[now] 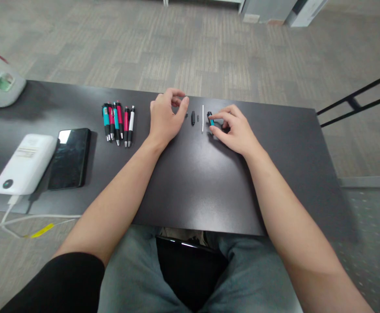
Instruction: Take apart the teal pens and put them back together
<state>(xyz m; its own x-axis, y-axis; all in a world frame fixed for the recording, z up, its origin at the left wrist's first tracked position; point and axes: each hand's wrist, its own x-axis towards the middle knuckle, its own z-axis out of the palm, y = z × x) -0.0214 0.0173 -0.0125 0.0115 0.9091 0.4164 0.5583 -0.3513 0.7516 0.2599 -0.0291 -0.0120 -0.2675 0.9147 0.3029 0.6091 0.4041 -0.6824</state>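
A teal pen barrel (212, 122) with a black top lies between the thumb and index finger of my right hand (233, 127), low over the dark table. Left of it a thin silver refill (203, 119) lies lengthwise. Beside the refill are a tiny dark piece, perhaps a spring (198, 118), and a black pen grip (193, 118). My left hand (168, 114) rests to the left of these parts, thumb apart from its bent fingers and nothing visible in them. A small dark part (186, 115) shows near its thumb, partly hidden.
Several teal, red and white click pens (118, 124) lie in a row left of my left hand. Farther left are a black phone (70, 158) and a white power bank (27, 163) with a cable. A whitish container (4, 84) stands at the far left edge.
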